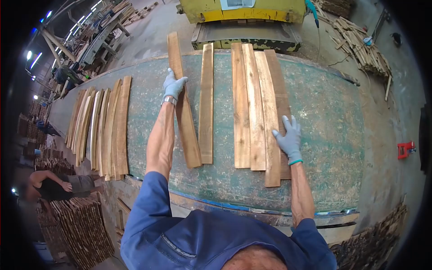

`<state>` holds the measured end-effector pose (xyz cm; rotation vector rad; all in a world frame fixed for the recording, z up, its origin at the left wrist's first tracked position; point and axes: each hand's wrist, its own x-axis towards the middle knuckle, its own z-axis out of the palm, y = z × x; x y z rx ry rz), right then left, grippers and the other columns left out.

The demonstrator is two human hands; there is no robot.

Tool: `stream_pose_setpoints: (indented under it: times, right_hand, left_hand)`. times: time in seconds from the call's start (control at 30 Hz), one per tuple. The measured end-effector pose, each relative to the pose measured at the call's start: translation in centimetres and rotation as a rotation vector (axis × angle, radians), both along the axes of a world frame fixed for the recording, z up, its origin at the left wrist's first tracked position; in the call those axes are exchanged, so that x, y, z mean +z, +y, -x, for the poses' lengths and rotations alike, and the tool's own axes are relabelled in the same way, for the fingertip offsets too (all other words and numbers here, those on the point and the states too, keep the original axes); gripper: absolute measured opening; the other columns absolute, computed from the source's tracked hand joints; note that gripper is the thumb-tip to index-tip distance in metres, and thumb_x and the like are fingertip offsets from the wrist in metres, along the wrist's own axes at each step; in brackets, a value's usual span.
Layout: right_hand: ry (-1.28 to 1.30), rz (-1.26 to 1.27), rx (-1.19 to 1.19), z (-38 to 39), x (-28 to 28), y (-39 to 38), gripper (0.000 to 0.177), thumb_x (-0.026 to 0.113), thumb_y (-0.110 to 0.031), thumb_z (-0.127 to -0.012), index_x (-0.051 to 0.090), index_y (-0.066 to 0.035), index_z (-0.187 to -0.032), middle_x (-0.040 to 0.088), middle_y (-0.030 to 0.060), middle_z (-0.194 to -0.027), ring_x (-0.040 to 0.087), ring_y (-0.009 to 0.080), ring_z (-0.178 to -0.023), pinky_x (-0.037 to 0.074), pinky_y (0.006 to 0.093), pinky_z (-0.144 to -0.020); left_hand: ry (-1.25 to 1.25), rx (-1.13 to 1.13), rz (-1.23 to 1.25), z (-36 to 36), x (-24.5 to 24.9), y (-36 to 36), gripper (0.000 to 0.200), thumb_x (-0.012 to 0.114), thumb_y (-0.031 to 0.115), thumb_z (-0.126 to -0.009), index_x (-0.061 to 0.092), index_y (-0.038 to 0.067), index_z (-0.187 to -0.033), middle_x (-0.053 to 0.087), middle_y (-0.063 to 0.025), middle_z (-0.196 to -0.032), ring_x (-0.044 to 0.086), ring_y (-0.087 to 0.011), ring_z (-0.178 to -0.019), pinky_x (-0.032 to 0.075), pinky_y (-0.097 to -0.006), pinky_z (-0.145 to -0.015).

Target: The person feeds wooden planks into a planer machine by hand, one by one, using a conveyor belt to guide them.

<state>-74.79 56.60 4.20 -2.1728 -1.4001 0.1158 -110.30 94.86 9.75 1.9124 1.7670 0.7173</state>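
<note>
My left hand [173, 86], in a grey glove, grips a long wooden board [186, 123] near its upper half. The board leans slightly out of line, its far end pointing left. Just right of it lies a separate narrow board [207, 103]. My right hand [290, 140], gloved too, has its fingers spread and rests at the right side of a group of several boards. In that group, a light board [268, 112] sits left of the thumb, and a darker brown board [282, 101] lies partly under the hand.
More boards [121, 130] lie side by side on the left of the worn green table [328, 153]. Beyond it stands a yellow machine [243, 12]. A person [54, 184] is at the left by stacked wood [83, 225]. Scrap strips [360, 42] lie at the far right.
</note>
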Motion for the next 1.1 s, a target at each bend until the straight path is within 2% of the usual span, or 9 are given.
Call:
stream_pose_setpoints:
  times: [0.17, 0.27, 0.3, 0.47, 0.53, 0.6, 0.73, 0.87, 1.1]
  right_hand:
    - [0.051, 0.014, -0.009, 5.2, 0.2, 4.4, 0.077, 0.079, -0.039, -0.074, 0.052, -0.006, -0.138, 0.041, 0.0285, -0.145, 0.045, 0.0455, -0.125, 0.039, 0.0497, -0.107]
    - [0.074, 0.054, 0.016, 7.5, 0.3, 6.3, 0.079, 0.076, -0.042, -0.077, 0.049, -0.007, -0.142, 0.035, 0.0306, -0.149, 0.042, 0.0459, -0.126, 0.038, 0.0510, -0.108]
    - [0.084, 0.022, 0.032, 7.7, 0.0, 6.4, 0.079, 0.076, -0.042, -0.077, 0.049, -0.006, -0.142, 0.035, 0.0307, -0.149, 0.042, 0.0460, -0.126, 0.038, 0.0509, -0.108]
    - [-0.043, -0.015, 0.049, 8.5, 0.4, 4.6, 0.081, 0.072, -0.048, -0.079, 0.046, -0.007, -0.144, 0.031, 0.0295, -0.152, 0.039, 0.0448, -0.129, 0.036, 0.0539, -0.107]
    - [-0.182, -0.022, 0.045, 10.5, 2.8, 1.9, 0.084, 0.069, -0.058, -0.079, 0.046, -0.011, -0.144, 0.026, 0.0301, -0.154, 0.033, 0.0474, -0.135, 0.030, 0.0579, -0.109]
    - [-0.120, 0.021, 0.151, 13.8, 4.7, -4.3, 0.086, 0.066, -0.066, -0.078, 0.046, -0.017, -0.145, 0.021, 0.0304, -0.156, 0.024, 0.0523, -0.140, 0.026, 0.0646, -0.108]
    - [-0.126, 0.156, 0.134, 17.8, 0.9, -10.0, 0.090, 0.069, -0.072, -0.070, 0.048, -0.026, -0.144, 0.016, 0.0298, -0.157, 0.013, 0.0585, -0.141, 0.022, 0.0717, -0.105]
    - [-0.098, 0.134, 0.105, 16.8, -0.3, -6.8, 0.084, 0.072, -0.069, -0.067, 0.053, -0.031, -0.140, 0.018, 0.0268, -0.158, 0.016, 0.0585, -0.139, 0.024, 0.0695, -0.104]
    - [-0.187, -0.032, 0.160, 11.8, -0.4, 0.4, 0.083, 0.076, -0.067, -0.062, 0.059, -0.029, -0.133, 0.028, 0.0253, -0.153, 0.026, 0.0564, -0.133, 0.030, 0.0656, -0.103]
  left_hand:
    - [0.369, 0.104, 0.123, -1.1, -7.0, 1.7, 0.078, 0.050, 0.053, -0.090, 0.033, 0.010, -0.153, 0.044, -0.0182, -0.150, 0.044, -0.0372, -0.137, 0.033, -0.0390, -0.115]
    - [0.165, -0.162, 0.055, -3.2, -10.6, 2.2, 0.071, 0.041, 0.050, -0.093, 0.033, 0.014, -0.153, 0.036, -0.0148, -0.156, 0.035, -0.0416, -0.141, 0.028, -0.0433, -0.117]
    - [0.445, -0.080, 0.048, -5.6, -7.9, -0.7, 0.068, 0.040, 0.047, -0.094, 0.034, 0.015, -0.153, 0.033, -0.0111, -0.158, 0.038, -0.0450, -0.137, 0.029, -0.0447, -0.116]
    - [0.136, -0.311, 0.253, -3.0, -5.4, -1.0, 0.073, 0.052, 0.048, -0.091, 0.031, 0.020, -0.155, 0.025, -0.0208, -0.160, 0.036, -0.0454, -0.139, 0.030, -0.0434, -0.116]
    - [-0.102, -0.289, 0.119, -1.4, -1.6, -7.3, 0.080, 0.061, 0.052, -0.088, 0.030, 0.023, -0.155, 0.012, -0.0223, -0.163, 0.023, -0.0440, -0.146, 0.026, -0.0477, -0.118]
    - [0.342, -0.518, 0.074, 1.3, 2.6, -16.0, 0.088, 0.065, 0.060, -0.084, 0.029, 0.026, -0.156, 0.003, -0.0184, -0.165, 0.012, -0.0424, -0.150, 0.020, -0.0542, -0.119]
    - [0.668, -0.659, 0.030, 5.7, -0.5, -31.5, 0.106, 0.064, 0.089, -0.057, 0.046, 0.036, -0.146, 0.016, -0.0196, -0.162, 0.006, -0.0624, -0.142, 0.010, -0.0711, -0.112]
    - [0.542, -0.441, -0.167, 4.0, -3.7, -31.1, 0.101, 0.071, 0.084, -0.054, 0.054, 0.034, -0.140, 0.027, -0.0206, -0.158, 0.020, -0.0630, -0.136, 0.021, -0.0724, -0.106]
    - [0.542, -0.558, -0.292, 0.4, -3.8, -23.9, 0.091, 0.072, 0.084, -0.051, 0.064, 0.038, -0.129, 0.040, -0.0189, -0.151, 0.023, -0.0613, -0.135, 0.023, -0.0685, -0.106]
